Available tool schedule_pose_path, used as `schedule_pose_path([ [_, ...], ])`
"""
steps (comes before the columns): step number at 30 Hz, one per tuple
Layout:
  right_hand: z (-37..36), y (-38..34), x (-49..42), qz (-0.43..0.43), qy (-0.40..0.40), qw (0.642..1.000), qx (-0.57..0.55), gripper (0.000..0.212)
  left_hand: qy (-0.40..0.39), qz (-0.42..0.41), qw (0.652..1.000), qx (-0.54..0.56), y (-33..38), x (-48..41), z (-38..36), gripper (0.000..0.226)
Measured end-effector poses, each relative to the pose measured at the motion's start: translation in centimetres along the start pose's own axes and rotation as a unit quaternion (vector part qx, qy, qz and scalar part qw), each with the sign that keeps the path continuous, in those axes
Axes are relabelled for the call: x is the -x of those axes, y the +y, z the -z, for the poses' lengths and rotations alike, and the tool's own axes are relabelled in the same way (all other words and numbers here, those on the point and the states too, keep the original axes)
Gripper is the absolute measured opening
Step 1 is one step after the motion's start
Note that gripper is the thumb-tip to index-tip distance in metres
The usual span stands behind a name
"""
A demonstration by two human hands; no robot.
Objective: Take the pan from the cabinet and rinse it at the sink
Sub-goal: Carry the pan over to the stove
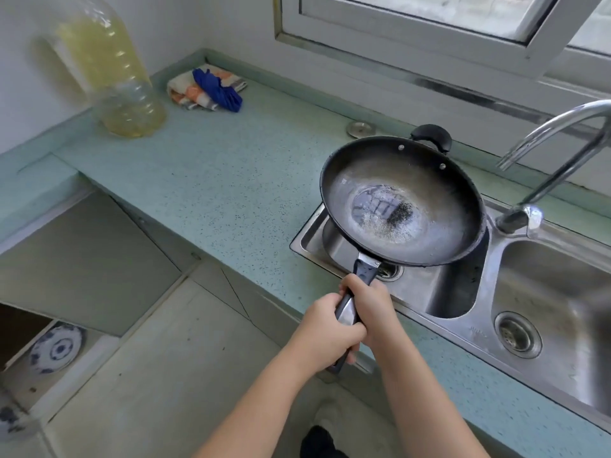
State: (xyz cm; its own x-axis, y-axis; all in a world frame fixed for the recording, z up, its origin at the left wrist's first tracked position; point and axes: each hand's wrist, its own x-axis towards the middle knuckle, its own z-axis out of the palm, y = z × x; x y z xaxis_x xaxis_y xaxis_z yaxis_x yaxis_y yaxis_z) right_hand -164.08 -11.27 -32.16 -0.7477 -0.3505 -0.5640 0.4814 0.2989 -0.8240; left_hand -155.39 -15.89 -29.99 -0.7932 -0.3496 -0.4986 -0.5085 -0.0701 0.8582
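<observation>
Black pan [403,200], greyish residue inside, tilted above the left basin of the sink [443,292].

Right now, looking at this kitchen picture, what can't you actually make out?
All in the head view:
- The tap: smeared by motion blur and cut off by the right edge, so I cannot tell if water is running.
- The left sink basin: much of its floor is hidden under the pan.
- The pan handle: mostly covered by the left hand and right hand.
- The bottle: blurred, its top cut off by the upper edge.
- The plate: blurred, pattern unclear.
</observation>
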Motion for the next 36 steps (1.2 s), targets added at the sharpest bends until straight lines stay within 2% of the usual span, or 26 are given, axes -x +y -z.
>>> schedule_pose_path([
  [7,-6.6,1.4,4.1,0.02,-0.045,0.998,0.025,0.029,0.045,-0.005,0.999,0.03,-3.0,5.0,5.5,0.015],
  [16,-16.0,4.6,9.9,0.04,-0.151,0.982,0.105,0.029,0.154,-0.008,0.986,0.067,-8.4,12.9,12.0,0.012],
  [20,-20.0,6.2,12.9,0.046,-0.197,0.969,0.143,0.029,0.216,0.004,0.972,0.091,-10.8,16.5,14.3,0.021],
  [25,-24.5,8.5,17.1,0.048,-0.257,0.947,0.186,0.022,0.277,0.008,0.951,0.138,-13.9,21.0,16.6,0.013],
  [31,-29.1,11.5,22.0,0.02,-0.319,0.922,0.217,0.021,0.34,0.002,0.922,0.185,-17.7,26.4,18.7,0.022],
  [36,-32.4,13.9,25.4,0.027,-0.36,0.895,0.263,0.016,0.389,0.005,0.895,0.219,-20.1,30.4,19.8,0.02],
])
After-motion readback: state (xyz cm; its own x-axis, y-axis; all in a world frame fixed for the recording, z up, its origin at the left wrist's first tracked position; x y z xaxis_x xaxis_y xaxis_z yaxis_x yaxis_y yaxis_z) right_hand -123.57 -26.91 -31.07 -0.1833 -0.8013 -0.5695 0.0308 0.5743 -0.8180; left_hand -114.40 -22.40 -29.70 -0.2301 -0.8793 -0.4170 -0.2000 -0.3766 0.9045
